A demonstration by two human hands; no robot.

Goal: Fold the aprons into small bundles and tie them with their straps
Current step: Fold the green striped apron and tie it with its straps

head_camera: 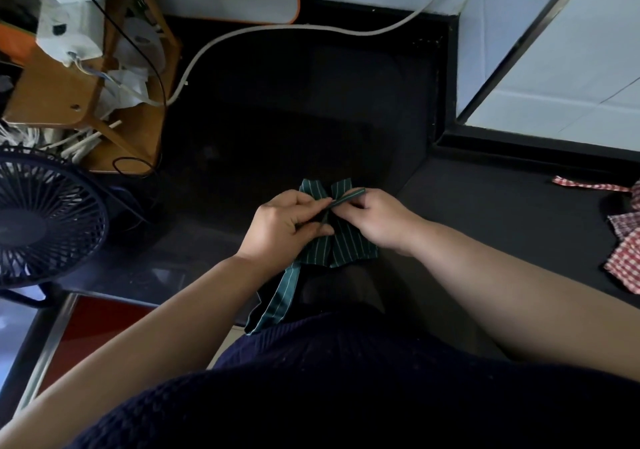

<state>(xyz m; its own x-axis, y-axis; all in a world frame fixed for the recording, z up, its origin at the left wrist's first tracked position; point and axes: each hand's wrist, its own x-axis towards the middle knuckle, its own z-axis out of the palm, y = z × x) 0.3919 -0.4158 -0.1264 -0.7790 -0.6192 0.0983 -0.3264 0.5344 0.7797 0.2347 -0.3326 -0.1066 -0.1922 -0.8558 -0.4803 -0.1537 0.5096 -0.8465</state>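
A dark green apron with thin white stripes point(341, 244) lies folded into a small bundle on the black counter point(485, 213), near its front edge. A strap point(346, 198) crosses the top of the bundle. My left hand point(287, 223) pinches this strap over the bundle's left half. My right hand point(379, 218) grips the same strap on the right, and its end pokes out past my fingers. A second strap point(280, 296) hangs off the counter edge toward my body. A red and white checked apron point(623, 244) lies loose at the far right.
A dark table fan point(45, 220) stands at the left. Behind it sit a wooden box point(69, 95) with white gear and cables, and a white cable point(263, 32) curving across the back. White tiled walls point(554, 67) close the back right corner.
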